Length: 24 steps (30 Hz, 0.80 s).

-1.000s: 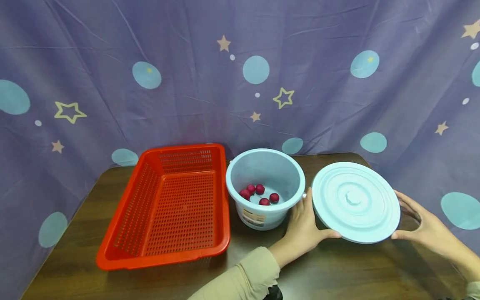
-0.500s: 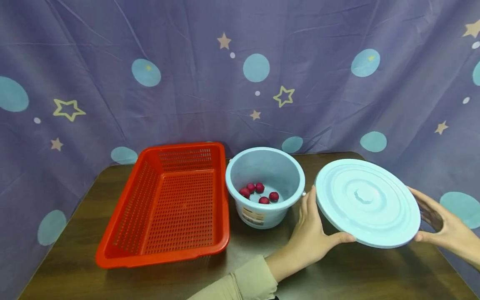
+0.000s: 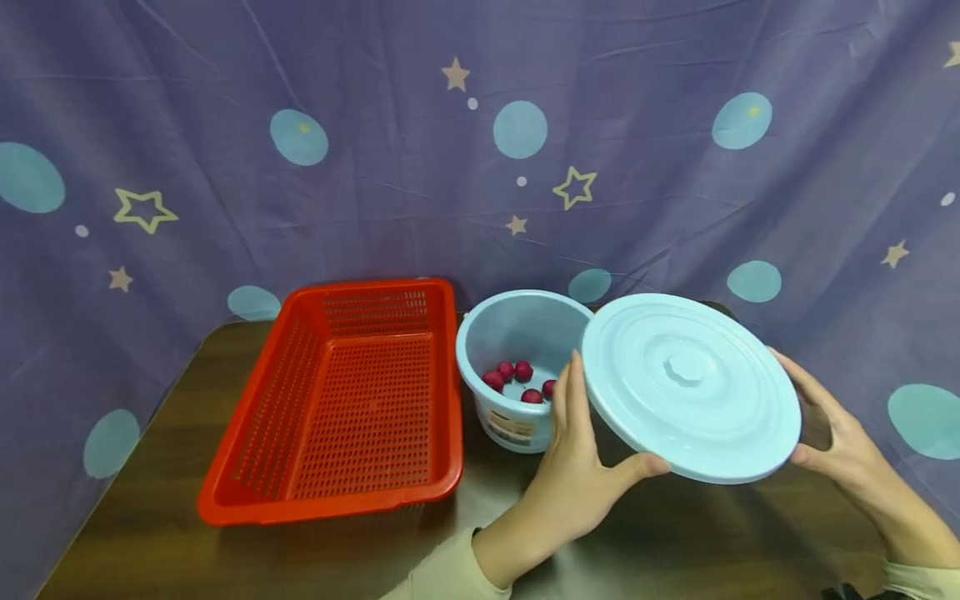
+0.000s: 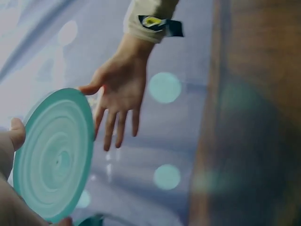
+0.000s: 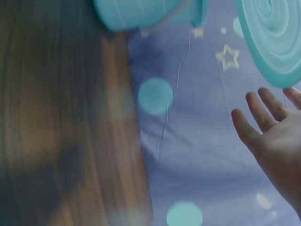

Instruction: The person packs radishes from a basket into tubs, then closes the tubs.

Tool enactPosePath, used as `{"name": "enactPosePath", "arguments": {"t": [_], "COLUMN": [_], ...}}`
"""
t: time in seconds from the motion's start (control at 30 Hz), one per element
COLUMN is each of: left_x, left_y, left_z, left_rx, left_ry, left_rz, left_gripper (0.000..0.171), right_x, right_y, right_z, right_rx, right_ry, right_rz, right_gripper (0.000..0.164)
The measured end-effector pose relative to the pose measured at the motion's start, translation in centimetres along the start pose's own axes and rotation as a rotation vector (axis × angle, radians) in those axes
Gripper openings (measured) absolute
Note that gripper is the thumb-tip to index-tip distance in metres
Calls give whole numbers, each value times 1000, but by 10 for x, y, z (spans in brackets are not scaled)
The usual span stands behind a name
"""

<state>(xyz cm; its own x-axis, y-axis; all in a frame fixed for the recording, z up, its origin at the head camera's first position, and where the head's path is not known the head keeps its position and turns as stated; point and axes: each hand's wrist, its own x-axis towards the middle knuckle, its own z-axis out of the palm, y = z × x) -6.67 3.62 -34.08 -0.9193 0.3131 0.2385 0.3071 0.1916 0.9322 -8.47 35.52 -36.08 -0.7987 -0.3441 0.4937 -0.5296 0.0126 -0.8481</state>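
Note:
A round light-blue lid is held in the air, tilted, at the right of the head view. My left hand holds its left rim, thumb at the near edge and fingers along the side. On the opposite rim, my right hand grips with thumb and forefinger; in the left wrist view that hand has its other fingers extended. Behind my left hand stands a light-blue bucket, partly covered by the lid and fingers. Several small dark-red round fruits lie on its bottom.
A red perforated plastic basket stands left of the bucket, close beside it. Both rest on a dark wooden table. A purple curtain with stars and dots hangs right behind the table.
The lid first shifts right, then comes back left and up, now overlapping the bucket's right rim in the head view. Both hands move with it. Bucket, fruits and basket stay put.

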Motion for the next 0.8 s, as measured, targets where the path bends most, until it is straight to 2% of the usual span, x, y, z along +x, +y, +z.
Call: {"name": "enactPosePath", "arguments": {"t": [0.07,0.23,0.4,0.67,0.8], "left_x": [-2,-3,0,3,4], "left_y": [2,2,-5,-13,-14], "left_z": [-11,-40,-68,-107,-121], "left_rx": [0,4,69,162,214], "left_ry": [23,61,91,157,213], "left_rz": [9,26,37,45,6], "left_gripper": [120,117,114,112,108], "right_x": [9,31,50,71,82], "right_y": [5,12,20,31,38], "right_z": [9,35,58,91,102], "right_rx": [26,26,-15,-66,-127], "right_ry": [-16,-4,21,48,35], "right_rz": [-49,-103,-154,-43,-34], "right_gripper": [90,88,89,86,84]}}
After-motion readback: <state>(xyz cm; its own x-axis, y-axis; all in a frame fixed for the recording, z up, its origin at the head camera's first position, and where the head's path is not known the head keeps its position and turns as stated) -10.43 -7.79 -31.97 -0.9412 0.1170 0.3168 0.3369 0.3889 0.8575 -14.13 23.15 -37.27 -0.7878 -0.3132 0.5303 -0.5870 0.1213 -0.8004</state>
